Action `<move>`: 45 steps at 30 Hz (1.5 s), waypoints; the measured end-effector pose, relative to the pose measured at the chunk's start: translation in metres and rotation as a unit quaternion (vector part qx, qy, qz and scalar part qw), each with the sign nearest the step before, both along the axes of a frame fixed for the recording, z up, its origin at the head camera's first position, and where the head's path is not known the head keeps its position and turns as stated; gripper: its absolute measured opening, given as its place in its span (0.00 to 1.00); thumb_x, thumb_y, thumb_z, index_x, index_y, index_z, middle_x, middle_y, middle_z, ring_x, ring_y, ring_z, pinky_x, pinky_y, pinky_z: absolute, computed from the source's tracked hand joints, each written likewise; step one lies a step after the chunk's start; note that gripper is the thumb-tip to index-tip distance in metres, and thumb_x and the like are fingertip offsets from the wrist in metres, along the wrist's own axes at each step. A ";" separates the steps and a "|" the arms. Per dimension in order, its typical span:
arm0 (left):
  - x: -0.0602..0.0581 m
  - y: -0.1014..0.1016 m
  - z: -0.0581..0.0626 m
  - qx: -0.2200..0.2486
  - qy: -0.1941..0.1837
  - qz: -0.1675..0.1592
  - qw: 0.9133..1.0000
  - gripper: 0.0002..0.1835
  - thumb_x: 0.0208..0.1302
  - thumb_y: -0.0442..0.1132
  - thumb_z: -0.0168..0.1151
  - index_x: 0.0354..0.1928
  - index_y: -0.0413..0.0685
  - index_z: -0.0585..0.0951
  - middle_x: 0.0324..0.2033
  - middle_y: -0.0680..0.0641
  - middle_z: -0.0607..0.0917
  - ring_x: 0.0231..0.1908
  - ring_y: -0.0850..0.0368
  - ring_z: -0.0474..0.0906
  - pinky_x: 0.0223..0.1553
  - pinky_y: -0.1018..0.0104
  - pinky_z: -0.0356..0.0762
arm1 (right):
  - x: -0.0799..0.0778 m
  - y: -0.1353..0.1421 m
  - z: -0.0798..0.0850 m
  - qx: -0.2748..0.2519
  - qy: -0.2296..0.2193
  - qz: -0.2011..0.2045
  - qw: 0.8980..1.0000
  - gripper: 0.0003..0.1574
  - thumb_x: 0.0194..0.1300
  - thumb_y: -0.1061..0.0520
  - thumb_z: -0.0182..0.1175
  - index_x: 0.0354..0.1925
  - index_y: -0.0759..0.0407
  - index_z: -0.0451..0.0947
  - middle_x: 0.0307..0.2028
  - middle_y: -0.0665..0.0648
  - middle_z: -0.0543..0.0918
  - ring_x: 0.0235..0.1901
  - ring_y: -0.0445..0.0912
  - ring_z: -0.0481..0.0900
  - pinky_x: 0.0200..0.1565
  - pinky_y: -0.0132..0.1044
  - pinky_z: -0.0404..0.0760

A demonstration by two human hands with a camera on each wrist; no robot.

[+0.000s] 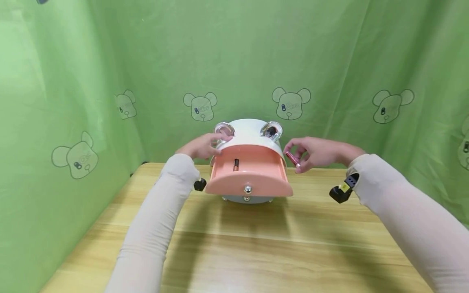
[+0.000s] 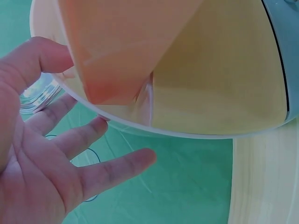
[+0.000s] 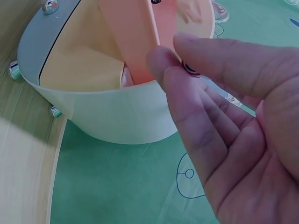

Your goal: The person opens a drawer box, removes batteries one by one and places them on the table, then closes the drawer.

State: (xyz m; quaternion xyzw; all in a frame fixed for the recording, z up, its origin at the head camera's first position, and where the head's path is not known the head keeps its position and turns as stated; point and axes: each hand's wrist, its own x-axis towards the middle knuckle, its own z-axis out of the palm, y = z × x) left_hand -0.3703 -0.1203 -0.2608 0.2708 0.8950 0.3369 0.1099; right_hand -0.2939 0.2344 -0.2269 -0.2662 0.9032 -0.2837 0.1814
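A white rounded box (image 1: 247, 132) with two shiny ear-like pieces stands at the back of the table, its pink drawer (image 1: 234, 183) pulled out. Inside the drawer lies a small tube with a dark and a copper part (image 1: 236, 165). At the box's left, my left hand (image 1: 205, 145) is by the ear with its fingers spread; in the left wrist view its fingertips meet the box's rim (image 2: 168, 134). Beside the right edge of the drawer, my right hand (image 1: 316, 151) pinches a shiny red lipstick tube (image 1: 292, 158) between thumb and fingers. The right wrist view shows only its end (image 3: 190, 69).
Below the pink drawer is a grey-blue drawer (image 1: 234, 199), shut, with a round silver knob. The wooden table (image 1: 234, 252) stretches in front. A green curtain (image 1: 242, 53) printed with bear heads hangs close behind the box and along the left.
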 end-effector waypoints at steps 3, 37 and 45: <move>0.001 0.000 -0.001 -0.002 0.001 0.001 1.000 0.32 0.66 0.34 0.60 0.71 0.63 0.67 0.63 0.41 0.70 0.41 0.47 0.75 0.36 0.55 0.81 | 0.001 0.003 -0.001 -0.002 -0.002 -0.004 1.000 0.37 0.53 0.67 0.69 0.59 0.61 0.66 0.38 0.61 0.78 0.37 0.51 0.81 0.42 0.43 0.83; 0.001 0.003 -0.001 0.022 -0.020 0.012 0.999 0.33 0.65 0.31 0.60 0.70 0.62 0.68 0.62 0.41 0.68 0.52 0.47 0.73 0.42 0.50 0.82 | -0.001 0.023 -0.021 -0.019 0.000 -0.034 0.999 0.41 0.53 0.59 0.71 0.61 0.65 0.63 0.40 0.60 0.78 0.41 0.51 0.81 0.45 0.45 0.83; 0.002 0.003 -0.002 0.028 -0.024 0.012 0.999 0.30 0.65 0.31 0.60 0.68 0.59 0.70 0.60 0.41 0.70 0.50 0.48 0.74 0.38 0.58 0.83 | -0.003 0.024 -0.033 -0.023 -0.001 -0.039 0.999 0.37 0.55 0.60 0.70 0.59 0.66 0.64 0.40 0.61 0.78 0.40 0.52 0.81 0.42 0.44 0.84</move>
